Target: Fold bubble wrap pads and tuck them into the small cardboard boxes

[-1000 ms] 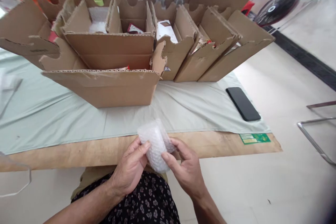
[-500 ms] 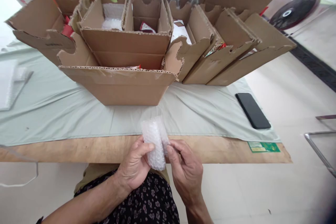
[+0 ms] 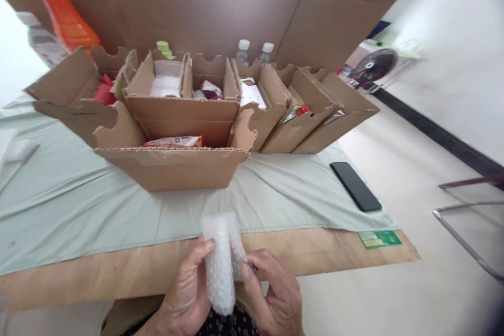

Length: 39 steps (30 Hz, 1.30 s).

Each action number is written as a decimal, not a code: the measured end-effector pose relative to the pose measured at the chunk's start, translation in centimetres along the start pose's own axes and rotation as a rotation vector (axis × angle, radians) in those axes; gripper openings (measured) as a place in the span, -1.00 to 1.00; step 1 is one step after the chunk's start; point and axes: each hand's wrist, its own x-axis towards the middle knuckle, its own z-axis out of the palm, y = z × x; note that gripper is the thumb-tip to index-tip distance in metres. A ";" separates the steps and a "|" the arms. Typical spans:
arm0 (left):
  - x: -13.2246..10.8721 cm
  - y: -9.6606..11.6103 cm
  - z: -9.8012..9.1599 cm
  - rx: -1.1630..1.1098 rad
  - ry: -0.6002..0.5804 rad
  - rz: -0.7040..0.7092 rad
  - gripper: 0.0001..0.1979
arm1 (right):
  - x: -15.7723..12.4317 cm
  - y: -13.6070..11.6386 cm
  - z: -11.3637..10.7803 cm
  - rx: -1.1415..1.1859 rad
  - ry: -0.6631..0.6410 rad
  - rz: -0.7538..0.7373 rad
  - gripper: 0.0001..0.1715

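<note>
A piece of bubble wrap (image 3: 220,268), rolled or folded into a narrow bundle, is held at the table's front edge. My left hand (image 3: 191,281) is closed round its left side, thumb on top. With thumb and fingers, my right hand (image 3: 271,289) pinches the loose right flap of the wrap. Whether anything lies inside the bundle cannot be made out. Just beyond it stands an open cardboard box (image 3: 189,168) with a red-and-white packet (image 3: 175,141) inside.
Several cardboard bins (image 3: 268,115) line the back, before a tall cardboard panel (image 3: 197,5). An orange bottle (image 3: 66,18) rises behind them at left. A black phone (image 3: 355,186) lies on the green cloth (image 3: 283,194) at right. A fan (image 3: 372,65) stands farther off.
The camera view has tilted up, so the boxes and hands sit lower in the picture. Both hands keep hold of the bubble wrap, its right flap now opened slightly wider from the bundle.
</note>
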 end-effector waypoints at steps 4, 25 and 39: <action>0.2 0.7 0.0 0.007 0.117 -0.149 -0.82 | -1.0 -0.4 1.6 0.022 0.044 -0.020 -0.83; 3.5 1.8 -3.1 0.277 0.082 0.182 -0.24 | -2.5 3.3 2.2 0.828 0.089 0.640 0.02; 2.1 0.7 -0.3 0.225 0.011 0.326 -0.55 | -1.0 3.1 2.5 0.667 0.093 0.613 -0.56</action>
